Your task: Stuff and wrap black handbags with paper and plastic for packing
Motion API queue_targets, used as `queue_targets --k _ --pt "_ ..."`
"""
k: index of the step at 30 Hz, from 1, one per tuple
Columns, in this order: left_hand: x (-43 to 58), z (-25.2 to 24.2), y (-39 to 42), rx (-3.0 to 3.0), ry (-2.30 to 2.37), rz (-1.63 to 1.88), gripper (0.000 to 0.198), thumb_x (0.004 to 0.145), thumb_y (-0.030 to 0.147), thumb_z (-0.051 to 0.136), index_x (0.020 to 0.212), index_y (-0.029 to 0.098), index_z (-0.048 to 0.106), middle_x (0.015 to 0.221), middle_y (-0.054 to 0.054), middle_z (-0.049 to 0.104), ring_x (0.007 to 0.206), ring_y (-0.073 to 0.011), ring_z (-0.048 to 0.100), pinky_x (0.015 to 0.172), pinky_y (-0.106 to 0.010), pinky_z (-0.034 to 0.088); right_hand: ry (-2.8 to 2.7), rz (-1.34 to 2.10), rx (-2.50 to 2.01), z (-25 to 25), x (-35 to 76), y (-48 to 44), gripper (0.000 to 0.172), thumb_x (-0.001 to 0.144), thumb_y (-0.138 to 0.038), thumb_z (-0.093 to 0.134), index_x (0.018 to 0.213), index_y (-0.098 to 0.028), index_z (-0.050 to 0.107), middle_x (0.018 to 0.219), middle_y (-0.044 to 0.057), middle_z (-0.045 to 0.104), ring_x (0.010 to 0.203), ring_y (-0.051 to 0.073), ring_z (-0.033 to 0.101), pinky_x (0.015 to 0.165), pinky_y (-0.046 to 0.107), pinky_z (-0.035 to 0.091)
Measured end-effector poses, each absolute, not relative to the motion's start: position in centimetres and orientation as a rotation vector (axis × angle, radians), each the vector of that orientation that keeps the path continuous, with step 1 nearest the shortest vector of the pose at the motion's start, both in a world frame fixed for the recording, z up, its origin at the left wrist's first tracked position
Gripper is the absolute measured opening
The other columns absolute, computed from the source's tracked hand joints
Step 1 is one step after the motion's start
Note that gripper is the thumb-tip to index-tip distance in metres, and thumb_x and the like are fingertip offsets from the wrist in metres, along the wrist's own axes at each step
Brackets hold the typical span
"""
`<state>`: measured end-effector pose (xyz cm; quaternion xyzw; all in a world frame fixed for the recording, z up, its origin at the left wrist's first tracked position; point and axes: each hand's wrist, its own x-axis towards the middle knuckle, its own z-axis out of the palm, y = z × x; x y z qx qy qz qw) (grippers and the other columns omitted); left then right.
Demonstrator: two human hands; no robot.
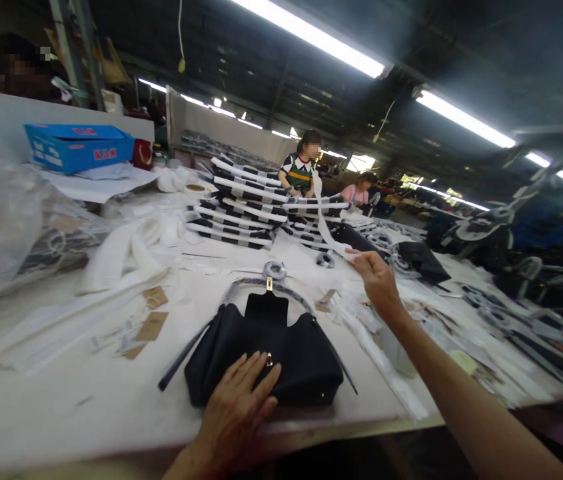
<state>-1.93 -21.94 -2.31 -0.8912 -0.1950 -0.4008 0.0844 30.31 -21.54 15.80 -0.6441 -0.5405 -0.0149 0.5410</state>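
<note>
A black handbag point(306, 367) with gold-coloured hardware lies near the front edge of the table, its flap point(267, 312) turned back. Its handle point(246, 283) looks wrapped in clear film and arches behind the flap. My left hand point(241, 393) rests flat on the bag's front, fingers spread beside the gold clasp point(269, 360). Out to the right, above the table, my right hand point(374, 273) pinches the end of a white strip point(325, 223) of thin sheet material, which trails upward and away. A small film-wrapped roll or ring point(274, 270) sits just behind the bag.
Stacked black-and-white wrapped pieces point(246, 200) stand at the back. Brown tags point(151, 327) and white sheets point(126, 260) lie on the left, near a blue box point(78, 148). Wrapped straps point(506, 313) cover the right side. A person point(301, 170) works beyond the stacks.
</note>
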Motion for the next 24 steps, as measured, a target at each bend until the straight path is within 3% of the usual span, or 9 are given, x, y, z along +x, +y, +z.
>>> queue_targets --k 2,6,11,15,21,24 --pt "-1.9 -2.1 -22.3 -2.763 -0.637 -1.232 0.035 0.098 0.029 0.046 0.131 0.025 0.058 0.126 -0.007 0.066 0.114 -0.0203 0.064 0.101 -0.038 0.051 -1.574 -0.017 -1.544 14.6 27.1 -24.5 0.020 0.093 -0.039 0.053 0.094 -0.021 0.063 0.120 0.006 0.068 0.111 0.021 0.063 0.104 0.040 0.047" --pt "-2.2 -1.2 -22.6 -2.974 -0.738 -1.329 0.034 0.096 0.034 0.053 0.126 0.021 0.061 0.121 -0.009 0.069 0.112 -0.0219 0.065 0.106 -0.045 0.049 -1.966 0.151 -1.517 10.5 23.3 -29.1 0.016 0.096 -0.030 0.049 0.100 -0.023 0.063 0.122 0.007 0.068 0.113 0.019 0.064 0.100 0.033 0.050" --pt "-3.3 0.6 -22.4 -3.280 -1.033 -1.280 0.031 0.092 0.043 0.057 0.108 0.021 0.071 0.102 -0.007 0.075 0.097 -0.0224 0.069 0.090 -0.036 0.056 -2.032 0.246 -1.518 6.6 22.7 -30.7 0.015 0.098 -0.028 0.047 0.097 -0.022 0.061 0.122 0.008 0.068 0.114 0.018 0.063 0.101 0.031 0.050" --pt "-3.6 1.2 -22.0 -3.368 -1.179 -1.347 0.037 0.096 0.045 0.047 0.103 0.021 0.074 0.099 -0.006 0.076 0.091 -0.0218 0.071 0.086 -0.033 0.057 -2.043 0.234 -1.481 6.5 22.8 -30.4 0.017 0.098 -0.029 0.046 0.101 -0.022 0.062 0.123 0.009 0.067 0.117 0.019 0.062 0.103 0.034 0.049" --pt "-3.4 0.2 -22.3 -3.180 -1.023 -1.608 0.025 0.092 0.041 0.056 0.087 0.021 0.069 0.088 -0.003 0.076 0.080 -0.0185 0.071 0.074 -0.028 0.058 -2.079 0.312 -1.489 6.8 22.6 -30.2 0.020 0.098 -0.030 0.044 0.098 -0.022 0.062 0.124 0.010 0.066 0.119 0.021 0.060 0.103 0.036 0.048" --pt "-3.3 -0.6 -22.7 -3.035 -0.826 -1.611 0.024 0.094 0.043 0.055 0.091 0.020 0.064 0.088 -0.004 0.073 0.078 -0.0182 0.070 0.070 -0.027 0.057 -2.080 0.357 -1.518 6.7 22.8 -30.2 0.019 0.096 -0.032 0.047 0.096 -0.021 0.062 0.124 0.012 0.066 0.120 0.022 0.060 0.103 0.038 0.048"
